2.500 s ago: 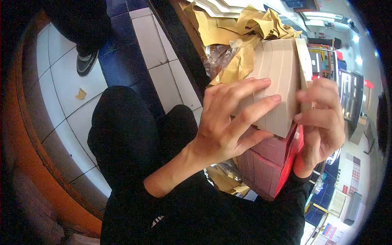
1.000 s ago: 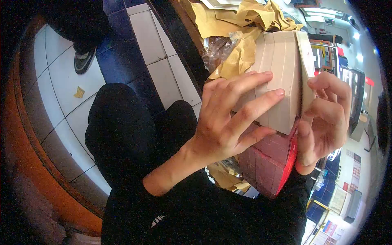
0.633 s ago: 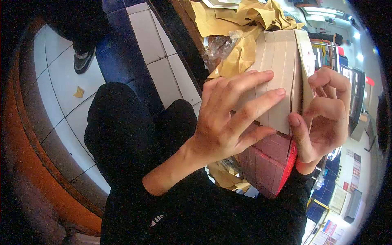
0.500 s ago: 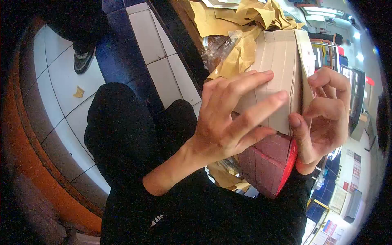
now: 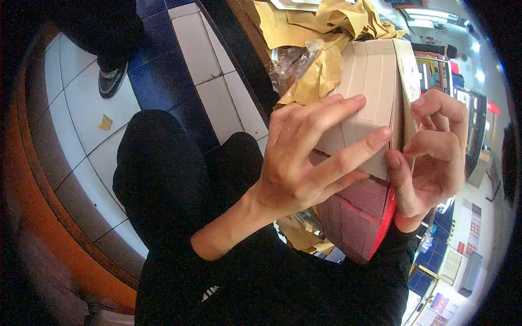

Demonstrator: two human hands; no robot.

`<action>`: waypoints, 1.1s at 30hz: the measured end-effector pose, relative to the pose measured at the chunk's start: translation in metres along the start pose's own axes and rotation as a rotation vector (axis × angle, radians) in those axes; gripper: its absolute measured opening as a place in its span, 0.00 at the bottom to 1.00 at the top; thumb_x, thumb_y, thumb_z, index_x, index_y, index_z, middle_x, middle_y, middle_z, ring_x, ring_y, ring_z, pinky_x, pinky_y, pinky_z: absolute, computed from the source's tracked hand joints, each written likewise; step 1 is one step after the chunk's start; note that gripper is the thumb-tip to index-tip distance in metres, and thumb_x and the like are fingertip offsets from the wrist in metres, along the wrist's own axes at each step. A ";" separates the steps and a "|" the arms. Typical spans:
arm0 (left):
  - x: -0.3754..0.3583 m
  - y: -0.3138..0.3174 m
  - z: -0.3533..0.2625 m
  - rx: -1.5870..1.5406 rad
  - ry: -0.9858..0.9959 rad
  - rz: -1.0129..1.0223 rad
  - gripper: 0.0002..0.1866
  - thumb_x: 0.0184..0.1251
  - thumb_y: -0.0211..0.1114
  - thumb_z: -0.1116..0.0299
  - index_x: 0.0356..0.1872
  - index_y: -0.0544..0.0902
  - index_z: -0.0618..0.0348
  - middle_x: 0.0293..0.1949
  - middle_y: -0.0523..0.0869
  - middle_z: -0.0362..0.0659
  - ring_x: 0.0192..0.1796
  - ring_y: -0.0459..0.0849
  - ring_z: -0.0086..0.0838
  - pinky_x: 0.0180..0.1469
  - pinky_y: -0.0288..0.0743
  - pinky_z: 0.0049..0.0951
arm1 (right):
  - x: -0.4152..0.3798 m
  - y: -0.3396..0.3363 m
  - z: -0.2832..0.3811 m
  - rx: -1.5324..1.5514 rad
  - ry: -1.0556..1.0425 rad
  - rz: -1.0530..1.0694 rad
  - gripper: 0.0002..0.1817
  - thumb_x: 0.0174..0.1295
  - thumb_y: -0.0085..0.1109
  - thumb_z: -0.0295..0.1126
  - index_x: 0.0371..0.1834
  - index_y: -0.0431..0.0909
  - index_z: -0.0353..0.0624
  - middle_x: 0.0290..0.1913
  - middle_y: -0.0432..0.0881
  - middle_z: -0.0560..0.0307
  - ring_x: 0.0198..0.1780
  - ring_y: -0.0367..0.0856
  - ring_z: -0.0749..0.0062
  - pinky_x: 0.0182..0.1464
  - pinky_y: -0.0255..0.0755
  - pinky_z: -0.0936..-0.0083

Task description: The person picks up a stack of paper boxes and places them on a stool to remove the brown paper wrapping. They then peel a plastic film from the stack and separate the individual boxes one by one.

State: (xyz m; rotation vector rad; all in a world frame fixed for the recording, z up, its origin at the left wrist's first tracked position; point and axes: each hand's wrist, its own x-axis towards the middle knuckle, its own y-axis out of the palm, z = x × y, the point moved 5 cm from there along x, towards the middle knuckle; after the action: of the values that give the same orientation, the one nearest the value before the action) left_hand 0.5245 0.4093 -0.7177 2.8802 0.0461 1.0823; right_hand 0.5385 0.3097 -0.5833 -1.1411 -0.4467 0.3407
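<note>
2 hands of mine are at the cream stack (image 5: 371, 68), which meets the red block (image 5: 350, 220) at its near end. Change noted: my left hand (image 5: 307, 149), spread wide over the stack, has slid its index finger toward the corner within the last 1 second; its middle finger stays put. My right hand (image 5: 435, 146) is curled at the far edge, thumb at that corner, fingers against the outer layer (image 5: 408, 68); whether it pinches anything, I cannot tell. In my judgement, the shift brings both hands to bear on 1 edge. Brown paper (image 5: 315, 86) and plastic (image 5: 293, 68) lie beside the stack.
</note>
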 end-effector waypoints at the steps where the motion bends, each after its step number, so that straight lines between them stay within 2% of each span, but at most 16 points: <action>1: 0.000 0.000 0.000 -0.004 0.000 -0.005 0.27 0.56 0.69 0.49 0.55 0.82 0.49 0.57 0.79 0.54 0.55 0.79 0.45 0.56 0.72 0.39 | 0.000 0.000 0.000 -0.001 -0.004 -0.002 0.11 0.50 0.66 0.26 0.29 0.71 0.39 0.51 0.67 0.38 0.54 0.70 0.56 0.62 0.63 0.56; 7: 0.001 0.000 -0.001 0.000 0.002 -0.008 0.27 0.56 0.69 0.50 0.55 0.82 0.51 0.56 0.80 0.55 0.55 0.79 0.45 0.56 0.72 0.39 | 0.000 0.000 0.000 -0.005 -0.013 -0.012 0.10 0.51 0.65 0.27 0.29 0.72 0.38 0.51 0.67 0.37 0.55 0.70 0.54 0.61 0.65 0.55; 9: -0.001 0.001 -0.001 -0.024 -0.049 -0.005 0.27 0.56 0.67 0.50 0.59 0.79 0.41 0.58 0.78 0.49 0.55 0.79 0.41 0.54 0.69 0.39 | 0.000 0.000 0.000 -0.017 -0.017 -0.016 0.09 0.52 0.64 0.27 0.30 0.73 0.37 0.51 0.67 0.36 0.55 0.71 0.54 0.61 0.66 0.54; 11: -0.001 0.001 0.000 -0.025 -0.050 -0.002 0.27 0.56 0.67 0.50 0.59 0.79 0.41 0.59 0.78 0.48 0.55 0.80 0.41 0.54 0.69 0.40 | 0.000 0.000 0.000 -0.035 -0.031 -0.009 0.09 0.54 0.63 0.28 0.31 0.73 0.36 0.52 0.67 0.35 0.54 0.71 0.53 0.60 0.67 0.54; 13: -0.001 0.000 0.000 -0.001 -0.001 0.001 0.26 0.56 0.69 0.49 0.54 0.82 0.51 0.56 0.80 0.54 0.55 0.80 0.45 0.56 0.72 0.40 | 0.000 -0.001 0.000 -0.061 -0.063 0.022 0.10 0.56 0.62 0.31 0.31 0.74 0.35 0.52 0.68 0.34 0.53 0.73 0.53 0.58 0.68 0.55; 17: -0.001 0.000 0.000 0.005 -0.006 -0.008 0.26 0.55 0.69 0.49 0.53 0.83 0.51 0.57 0.80 0.53 0.55 0.80 0.45 0.56 0.72 0.40 | 0.002 -0.002 0.007 -0.074 -0.056 0.031 0.12 0.57 0.62 0.34 0.32 0.74 0.35 0.51 0.69 0.33 0.51 0.74 0.52 0.56 0.70 0.55; 26: -0.002 0.000 0.001 0.005 -0.010 -0.017 0.27 0.52 0.71 0.49 0.53 0.84 0.50 0.56 0.81 0.52 0.55 0.81 0.44 0.55 0.72 0.40 | 0.001 0.000 0.004 -0.104 -0.052 0.018 0.11 0.51 0.66 0.27 0.31 0.72 0.35 0.51 0.68 0.34 0.54 0.73 0.50 0.60 0.68 0.50; 33: -0.003 0.000 0.001 0.021 -0.002 -0.017 0.28 0.51 0.71 0.49 0.54 0.83 0.50 0.57 0.81 0.52 0.55 0.81 0.44 0.54 0.72 0.39 | 0.001 0.001 0.003 -0.105 -0.072 -0.009 0.11 0.50 0.66 0.27 0.30 0.72 0.35 0.51 0.68 0.34 0.54 0.73 0.50 0.60 0.68 0.51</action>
State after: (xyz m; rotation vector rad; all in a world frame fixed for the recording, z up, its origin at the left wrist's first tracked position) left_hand 0.5231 0.4087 -0.7201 2.8942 0.0822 1.0821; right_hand 0.5382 0.3128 -0.5828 -1.2316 -0.5386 0.3546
